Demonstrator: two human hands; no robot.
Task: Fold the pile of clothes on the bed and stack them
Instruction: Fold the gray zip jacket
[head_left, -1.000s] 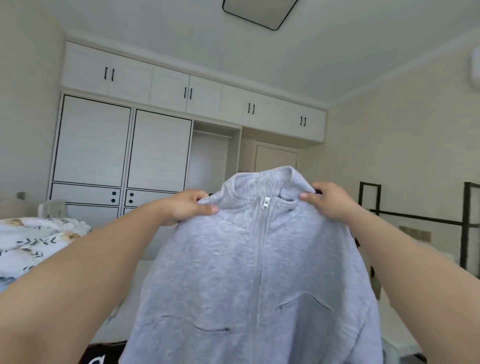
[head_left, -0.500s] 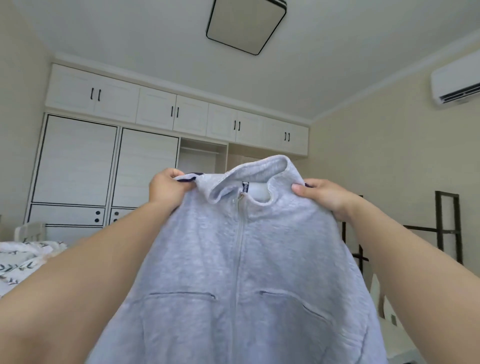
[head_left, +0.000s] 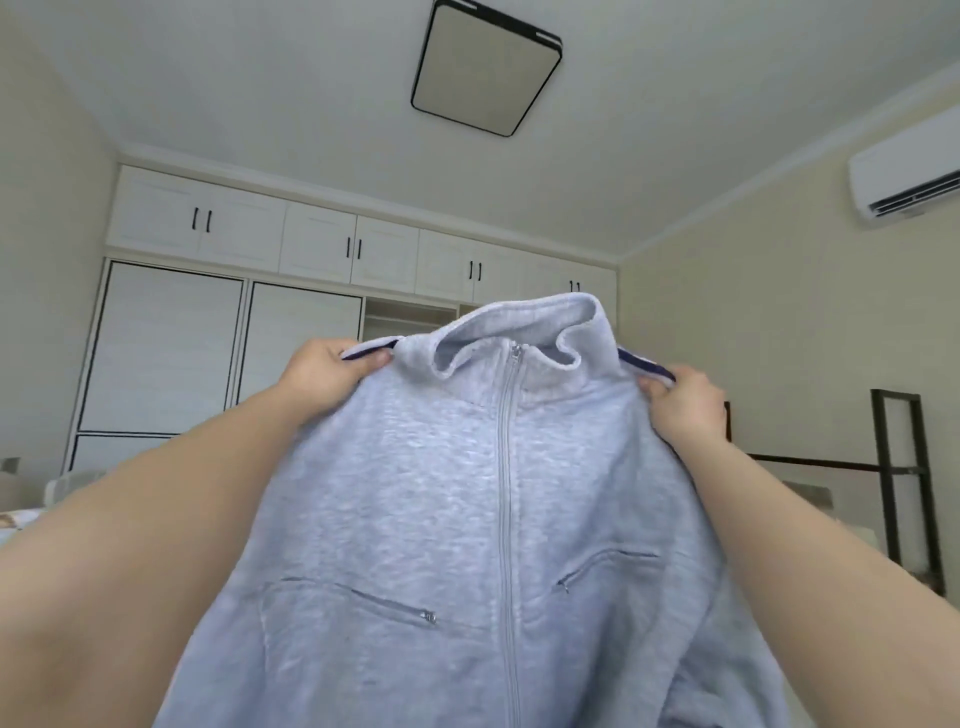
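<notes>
Fingers (head_left: 382, 357) on soft grey fleece jacket (head_left: 441, 499)

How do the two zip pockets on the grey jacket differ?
The left pocket shows a long slanted zip with its pull at the inner, lower end; the right pocket shows a shorter, partly creased opening with its pull at the lower end. Both sit on the jacket, either side of the zipper.

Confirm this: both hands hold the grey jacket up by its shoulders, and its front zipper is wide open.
Not quite. In the head view the left hand and right hand do hold the grey jacket by its shoulders, but its front zipper is closed up to the collar.
</notes>
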